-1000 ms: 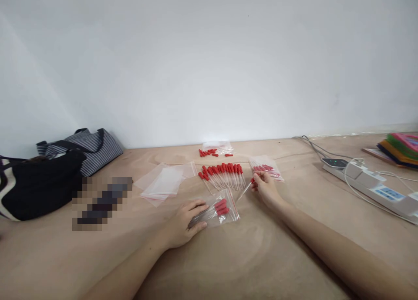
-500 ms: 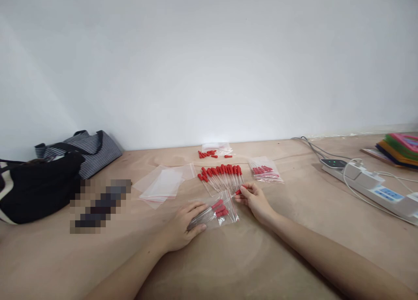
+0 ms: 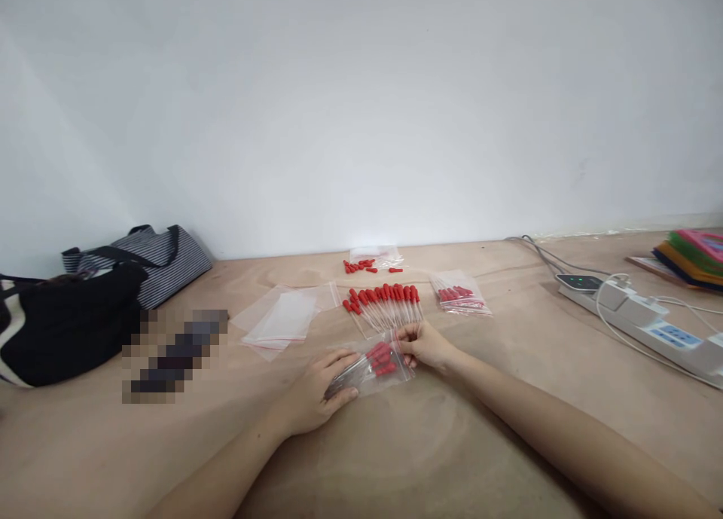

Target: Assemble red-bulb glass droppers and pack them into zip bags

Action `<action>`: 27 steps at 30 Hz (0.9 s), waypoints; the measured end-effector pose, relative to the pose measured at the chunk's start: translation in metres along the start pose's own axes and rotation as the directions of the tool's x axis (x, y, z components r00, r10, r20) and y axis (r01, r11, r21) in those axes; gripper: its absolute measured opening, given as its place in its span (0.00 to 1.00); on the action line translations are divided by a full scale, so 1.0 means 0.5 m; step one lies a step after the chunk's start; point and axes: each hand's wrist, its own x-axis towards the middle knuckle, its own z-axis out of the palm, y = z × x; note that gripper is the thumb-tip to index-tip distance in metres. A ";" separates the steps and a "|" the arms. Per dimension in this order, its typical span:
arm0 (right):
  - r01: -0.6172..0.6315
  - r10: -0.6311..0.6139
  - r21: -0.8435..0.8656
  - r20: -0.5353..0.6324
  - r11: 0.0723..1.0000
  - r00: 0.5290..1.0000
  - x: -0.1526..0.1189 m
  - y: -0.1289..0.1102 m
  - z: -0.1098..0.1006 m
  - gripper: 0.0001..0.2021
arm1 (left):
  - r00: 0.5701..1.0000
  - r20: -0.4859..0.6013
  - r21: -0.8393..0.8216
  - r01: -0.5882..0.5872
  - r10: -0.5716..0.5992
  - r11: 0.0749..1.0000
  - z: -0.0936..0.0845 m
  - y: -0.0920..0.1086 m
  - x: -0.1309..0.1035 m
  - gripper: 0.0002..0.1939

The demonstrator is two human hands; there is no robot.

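My left hand (image 3: 321, 391) is closed on the left end of a clear zip bag (image 3: 367, 387), thumb below and fingers on top. Inside the bag lie several droppers (image 3: 382, 353) with red rubber bulbs and thin clear tubes, bulbs toward the right. At the bag's mouth, on its right end, my right hand (image 3: 423, 346) has its fingers bent and pressed together at the upper corner. Whether they still touch a dropper is hidden. Just beyond the hands, a fan of loose droppers (image 3: 387, 297) lies with red bulbs pointing away from me.
Flat zip bags (image 3: 282, 319) lie left of the fan, and a filled bag (image 3: 460, 294) lies right of it. Loose red bulbs (image 3: 358, 266) and clear tubes are near the wall. A power strip (image 3: 649, 315) with cables stands right; a black bag (image 3: 73, 323) and striped bag (image 3: 163, 259) stand left.
My right hand has moved slightly left to the bag's mouth. The dropper it held has slid into the bag beside the others. My left hand stays in place.
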 end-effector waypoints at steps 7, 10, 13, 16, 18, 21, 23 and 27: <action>-0.026 0.028 -0.112 0.014 0.993 1.000 0.006 0.002 -0.005 0.10 | 1.000 -0.010 -0.018 0.011 -0.011 1.000 0.004 -0.006 -0.002 0.23; -0.037 0.047 -0.158 0.055 0.987 0.997 0.008 0.002 -0.011 0.11 | 1.000 -0.022 -0.029 -0.003 0.002 1.000 0.005 -0.008 -0.002 0.23; 0.012 -0.005 -0.172 0.040 0.985 0.999 0.013 0.003 -0.008 0.09 | 1.000 -0.019 -0.025 -0.003 0.002 1.000 0.004 -0.007 -0.002 0.23; 0.070 -0.061 -0.168 0.059 0.983 0.996 0.015 0.006 -0.004 0.09 | 1.000 -0.011 -0.021 -0.005 0.005 1.000 0.003 -0.006 -0.002 0.23; 0.093 -0.075 -0.179 0.109 0.979 0.991 0.016 0.008 -0.006 0.13 | 1.000 -0.010 -0.026 -0.012 0.012 1.000 0.003 -0.006 -0.002 0.23; 0.133 -0.114 -0.210 0.104 0.969 0.988 0.017 0.013 -0.012 0.15 | 1.000 -0.012 -0.038 -0.012 0.012 0.999 0.004 -0.007 -0.002 0.23; 0.150 -0.143 -0.197 0.050 0.969 0.988 0.018 0.015 -0.011 0.11 | 1.000 -0.012 -0.042 -0.005 0.005 0.999 0.004 -0.007 -0.002 0.23; 0.170 -0.164 -0.036 0.131 0.985 0.978 0.014 0.015 -0.002 0.14 | 1.000 -0.017 -0.037 -0.007 0.006 0.999 0.003 -0.004 -0.001 0.24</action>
